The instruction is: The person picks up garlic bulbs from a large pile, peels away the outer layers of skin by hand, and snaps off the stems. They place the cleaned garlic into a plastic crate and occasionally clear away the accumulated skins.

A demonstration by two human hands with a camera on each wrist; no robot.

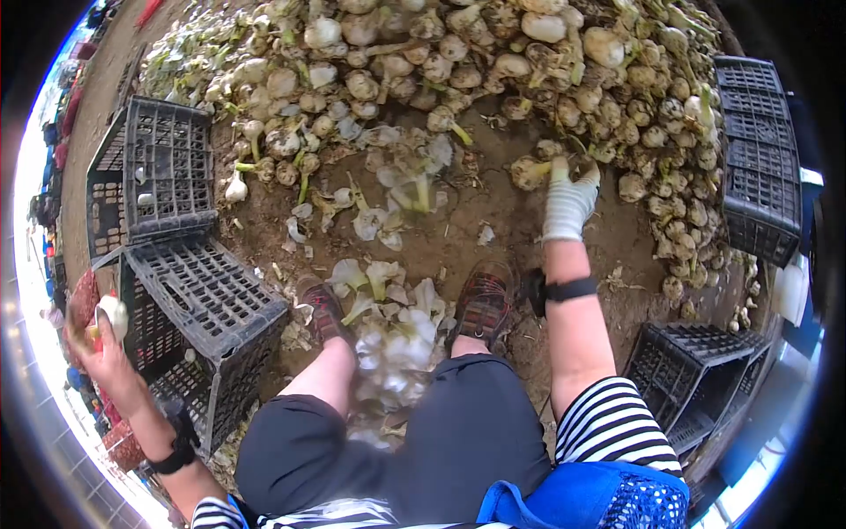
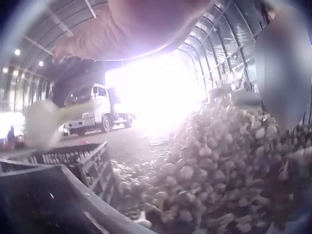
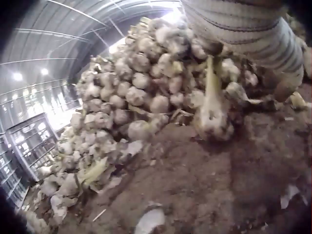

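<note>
In the head view my left hand (image 1: 110, 361) is at the far left, above the crates, with a pale garlic bulb (image 1: 113, 316) by its fingers. The left wrist view shows this blurred bulb (image 2: 41, 124) and its stem apart from the visible part of the hand (image 2: 131, 29). My right hand (image 1: 570, 201), in a whitish glove, reaches down at the pile's edge, thumb and fingers spread. A dirty bulb (image 1: 529, 173) lies on the soil beside the thumb; its stem reaches the thumb tip in the right wrist view. Whether they touch is unclear.
A large garlic pile (image 1: 493, 53) spreads ahead. Black crates (image 1: 207, 291) stand at left, others (image 1: 762, 150) at right. Loose skins (image 1: 388, 326) lie between the shoes (image 1: 483, 300). A truck (image 2: 92, 109) and a blurred person (image 2: 285, 68) appear in the left wrist view.
</note>
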